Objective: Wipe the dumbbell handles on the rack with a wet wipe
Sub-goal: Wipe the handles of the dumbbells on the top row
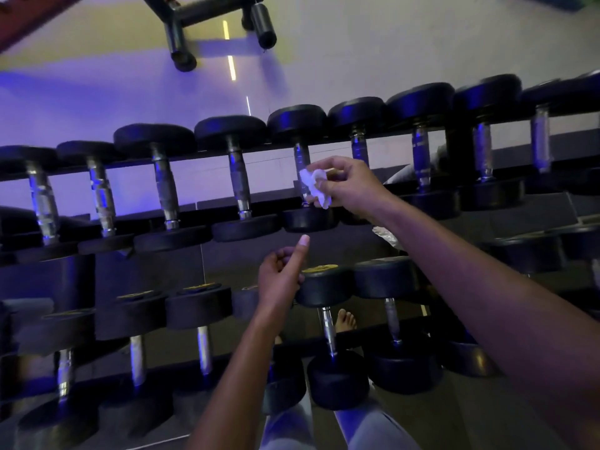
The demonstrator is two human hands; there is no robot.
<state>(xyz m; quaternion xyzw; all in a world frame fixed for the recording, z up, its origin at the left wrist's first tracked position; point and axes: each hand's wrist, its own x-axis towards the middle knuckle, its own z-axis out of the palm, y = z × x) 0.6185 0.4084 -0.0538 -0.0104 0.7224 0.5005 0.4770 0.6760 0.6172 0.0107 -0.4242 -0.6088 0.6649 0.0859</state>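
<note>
A dark rack [207, 203] carries two rows of black dumbbells with metal handles. My right hand [349, 185] pinches a crumpled white wet wipe [314, 186] and holds it against the handle [302, 164] of a dumbbell near the middle of the upper row. My left hand [281, 278] hovers below that dumbbell, its fingers curled and the thumb sticking up, holding nothing. It sits just in front of a lower-row dumbbell head [324, 285].
More dumbbells [165, 186] fill the upper row to both sides, and larger ones [201, 323] fill the lower row. A bench frame [207, 24] stands on the floor beyond the rack. A bare foot [345, 321] shows between the lower dumbbells.
</note>
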